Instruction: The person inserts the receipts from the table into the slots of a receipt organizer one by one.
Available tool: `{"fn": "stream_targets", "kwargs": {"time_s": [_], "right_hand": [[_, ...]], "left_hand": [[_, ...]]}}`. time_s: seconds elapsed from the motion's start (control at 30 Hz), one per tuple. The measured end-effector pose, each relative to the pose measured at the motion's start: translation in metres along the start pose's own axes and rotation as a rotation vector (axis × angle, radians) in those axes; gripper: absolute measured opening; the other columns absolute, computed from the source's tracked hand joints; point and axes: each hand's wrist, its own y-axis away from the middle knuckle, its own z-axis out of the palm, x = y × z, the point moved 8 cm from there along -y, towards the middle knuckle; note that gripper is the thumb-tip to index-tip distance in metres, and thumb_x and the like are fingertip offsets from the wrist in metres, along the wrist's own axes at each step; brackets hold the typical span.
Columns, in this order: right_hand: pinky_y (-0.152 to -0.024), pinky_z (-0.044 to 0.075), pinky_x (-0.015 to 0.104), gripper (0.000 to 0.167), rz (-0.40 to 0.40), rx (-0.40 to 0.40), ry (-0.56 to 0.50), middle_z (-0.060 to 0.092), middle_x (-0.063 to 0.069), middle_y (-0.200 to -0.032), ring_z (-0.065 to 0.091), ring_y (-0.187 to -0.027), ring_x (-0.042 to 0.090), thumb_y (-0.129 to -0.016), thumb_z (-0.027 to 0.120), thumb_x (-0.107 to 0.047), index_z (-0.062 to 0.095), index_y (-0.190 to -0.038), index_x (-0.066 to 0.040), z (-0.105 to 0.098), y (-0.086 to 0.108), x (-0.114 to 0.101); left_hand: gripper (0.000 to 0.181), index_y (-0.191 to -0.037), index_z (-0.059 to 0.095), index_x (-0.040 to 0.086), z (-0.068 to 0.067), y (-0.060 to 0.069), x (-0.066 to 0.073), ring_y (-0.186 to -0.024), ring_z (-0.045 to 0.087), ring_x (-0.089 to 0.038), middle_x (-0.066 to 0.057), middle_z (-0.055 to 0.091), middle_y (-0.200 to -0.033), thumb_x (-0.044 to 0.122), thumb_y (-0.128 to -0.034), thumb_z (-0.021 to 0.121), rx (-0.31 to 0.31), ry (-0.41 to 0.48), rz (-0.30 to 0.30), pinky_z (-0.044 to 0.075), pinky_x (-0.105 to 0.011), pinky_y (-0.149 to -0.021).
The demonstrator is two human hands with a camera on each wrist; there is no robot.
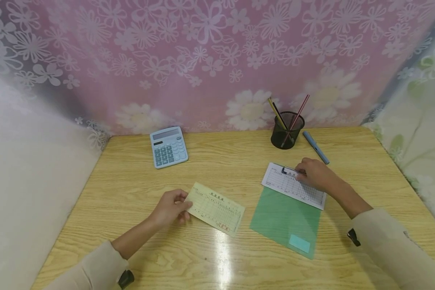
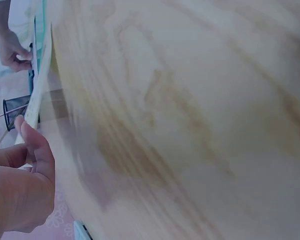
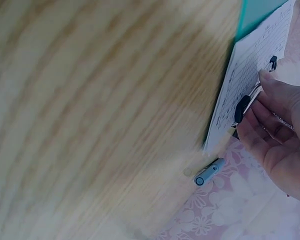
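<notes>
In the head view my left hand [image 1: 169, 208] pinches the left end of a yellow receipt slip [image 1: 215, 209], which has a printed grid and a small red stamp box. The slip appears edge-on in the left wrist view. Farther right lies a green clipboard [image 1: 285, 217] with white printed forms [image 1: 280, 182] across its upper part. My right hand [image 1: 318, 175] is at the top edge, its thumb and fingers pinching the metal clip [image 1: 289, 172]. Black ends of that clip [image 3: 242, 108] show in the right wrist view, beside the forms.
A blue calculator [image 1: 168, 147] sits at the back left of the wooden table [image 1: 130, 189]. Behind the clipboard stands a black mesh cup [image 1: 287, 131] with several pencils, and a blue pen [image 1: 315, 147] lies to its right. A pink floral curtain [image 1: 203, 68] hangs along the back.
</notes>
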Motion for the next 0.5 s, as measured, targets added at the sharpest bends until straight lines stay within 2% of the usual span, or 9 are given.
{"fn": "stream_targets", "kwargs": {"time_s": [0.17,0.3,0.4,0.5], "right_hand": [[-0.071,0.050,0.041,0.024,-0.002,0.018,-0.001,0.062,0.010,-0.090,0.057,-0.077,0.020,-0.087,0.067,-0.011,0.068,-0.105,0.004,0.000,-0.001,0.000],[-0.071,0.050,0.040,0.024,-0.014,0.021,0.009,0.062,0.010,-0.090,0.057,-0.078,0.020,-0.087,0.067,-0.011,0.068,-0.106,0.004,0.000,-0.002,-0.002],[-0.070,0.050,0.040,0.025,-0.016,0.016,0.005,0.062,0.011,-0.090,0.058,-0.078,0.020,-0.086,0.068,-0.010,0.068,-0.106,0.004,-0.001,-0.002,-0.003],[-0.071,0.050,0.041,0.025,-0.008,0.011,0.005,0.062,0.011,-0.090,0.058,-0.078,0.021,-0.086,0.068,-0.010,0.068,-0.106,0.004,-0.001,-0.001,-0.002]], "left_hand": [[0.022,-0.107,0.057,-0.009,0.001,-0.005,0.012,-0.066,0.066,-0.016,-0.018,0.065,-0.087,0.007,-0.0918,0.061,-0.013,0.007,0.049,0.058,-0.030,-0.060],[0.022,-0.103,0.060,-0.010,0.005,-0.010,0.023,-0.066,0.067,-0.014,-0.016,0.068,-0.080,0.008,-0.0917,0.061,-0.029,0.032,0.090,0.060,-0.029,-0.064],[0.021,-0.102,0.061,-0.011,0.014,-0.015,0.033,-0.066,0.069,-0.014,-0.016,0.070,-0.077,0.007,-0.0909,0.062,-0.031,0.074,0.104,0.060,-0.030,-0.065],[0.021,-0.100,0.061,-0.012,0.030,-0.024,0.042,-0.067,0.071,-0.017,-0.019,0.071,-0.079,0.006,-0.0902,0.063,-0.034,0.108,0.110,0.060,-0.032,-0.066]]}}
